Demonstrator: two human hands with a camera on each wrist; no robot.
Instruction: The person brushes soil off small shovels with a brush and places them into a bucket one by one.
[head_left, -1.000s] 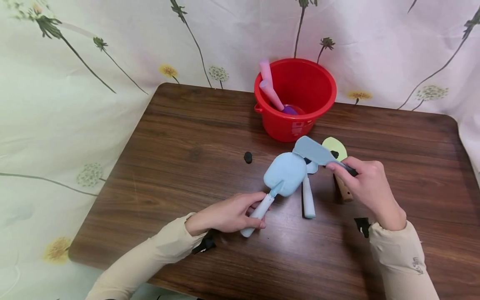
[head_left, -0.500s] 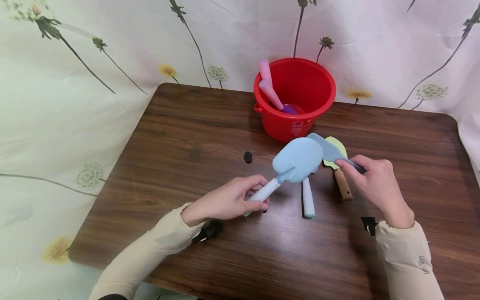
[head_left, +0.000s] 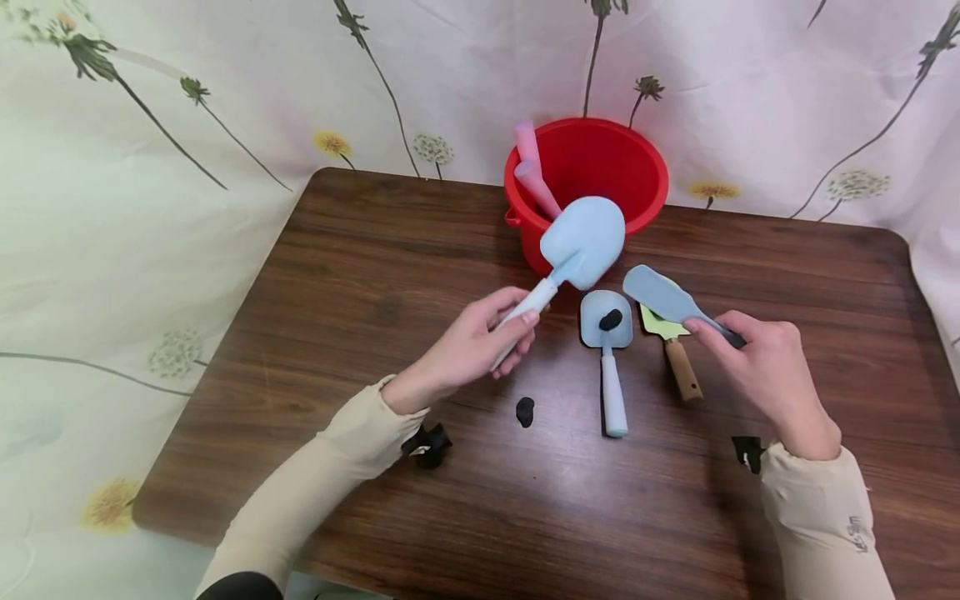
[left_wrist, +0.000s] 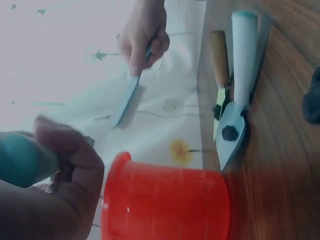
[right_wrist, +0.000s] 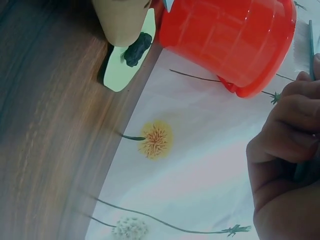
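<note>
My left hand (head_left: 487, 342) grips the white handle of a light blue toy shovel (head_left: 585, 237); its blade overlaps the front rim of the red bucket (head_left: 532, 246) in the head view. My right hand (head_left: 780, 367) holds a blue-grey flat spatula (head_left: 660, 293) by its dark handle, over the green shovel. On the table lies another light blue shovel (head_left: 612, 392) with a black lump (head_left: 611, 320) on its blade. Beside it is the green shovel (head_left: 663, 327) with a wooden handle; in the right wrist view it bears a black lump (right_wrist: 137, 49).
Two pink handles (head_left: 538, 190) lean inside the bucket at the table's back edge. One more black lump (head_left: 525, 412) lies on the brown wooden table (head_left: 360, 333), in front of the left hand. A flowered cloth (head_left: 450, 75) hangs behind.
My left hand has lifted its shovel up and away toward the bucket, uncovering the shovel on the table and a black lump. My right hand has drifted right with the spatula.
</note>
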